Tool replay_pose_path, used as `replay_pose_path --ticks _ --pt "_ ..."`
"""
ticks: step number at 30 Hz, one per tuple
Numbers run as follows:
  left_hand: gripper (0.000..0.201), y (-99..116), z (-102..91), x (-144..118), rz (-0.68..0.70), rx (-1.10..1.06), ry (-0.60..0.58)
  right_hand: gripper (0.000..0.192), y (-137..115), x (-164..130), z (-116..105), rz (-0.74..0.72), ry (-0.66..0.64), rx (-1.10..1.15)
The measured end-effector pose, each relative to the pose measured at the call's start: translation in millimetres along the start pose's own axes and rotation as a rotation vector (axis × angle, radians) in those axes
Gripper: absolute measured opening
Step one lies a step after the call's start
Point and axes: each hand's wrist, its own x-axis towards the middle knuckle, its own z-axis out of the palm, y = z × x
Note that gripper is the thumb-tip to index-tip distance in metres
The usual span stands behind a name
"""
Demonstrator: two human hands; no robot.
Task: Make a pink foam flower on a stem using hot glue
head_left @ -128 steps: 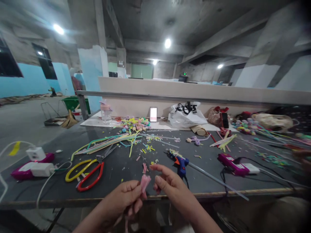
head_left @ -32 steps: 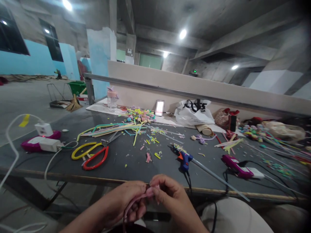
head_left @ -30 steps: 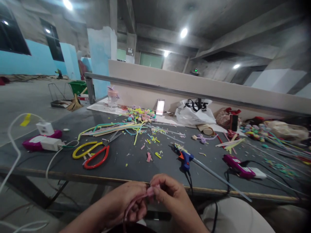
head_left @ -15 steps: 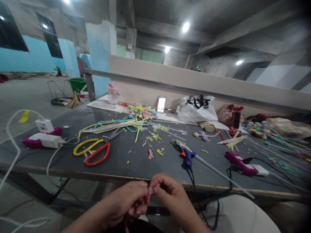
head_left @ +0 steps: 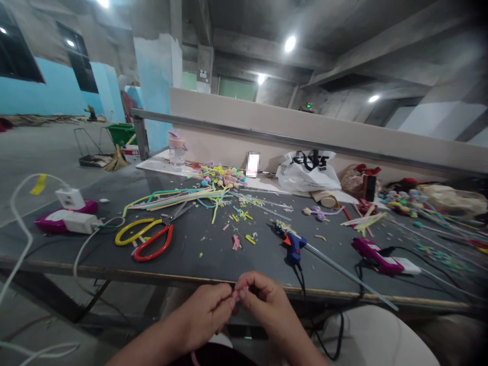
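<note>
My left hand (head_left: 204,317) and my right hand (head_left: 263,304) meet just below the front edge of the dark table (head_left: 213,262). Both pinch a small pink pipe-cleaner piece (head_left: 237,295) between their fingertips. Most of it is hidden by the fingers; a pink tail (head_left: 195,359) hangs under my left wrist. On the table ahead lie a blue glue gun (head_left: 293,246), red and yellow scissors (head_left: 147,239) and a bundle of coloured pipe cleaners (head_left: 179,198).
Coloured clippings litter the tabletop. A magenta power strip with white plugs (head_left: 66,219) sits at the left, another magenta strip (head_left: 375,255) at the right with black cables. A white plastic bag (head_left: 308,173), a bottle (head_left: 176,152) and craft pieces line the back wall.
The pink piece has been drawn further into my fingers, so less of it shows. My hands have stayed close together below the table edge, and the view has shifted slightly.
</note>
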Motion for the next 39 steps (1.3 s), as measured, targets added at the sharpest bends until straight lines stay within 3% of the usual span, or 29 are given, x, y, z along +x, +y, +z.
replay_pose_path --ticks 7,13,17,24,32,39 --pt "0.036 -3.6 2.7 -0.1 -0.033 -0.153 -0.060 0.021 14.7 2.4 -1.5 0.153 -0.086 0.299" --pt "0.030 -14.3 2.7 -0.7 -0.119 -0.454 -0.133 0.031 9.7 -0.8 -9.4 0.117 -0.134 0.402" --pt "0.027 -13.1 1.7 -1.2 -0.157 -0.558 -0.138 0.031 3.5 -5.9 -14.7 0.077 -0.112 0.319" --pt "0.038 -6.0 5.1 3.4 -0.241 -0.610 -0.105 0.029 2.0 -7.4 -8.6 0.057 -0.127 0.327" --pt "0.040 1.1 2.8 2.0 -0.172 -0.601 -0.174 0.020 5.3 -2.6 -3.6 0.041 -0.126 0.420" --pt "0.038 -2.2 2.5 1.4 -0.147 -0.572 -0.150 0.020 3.0 -3.7 -3.9 0.045 -0.122 0.395"
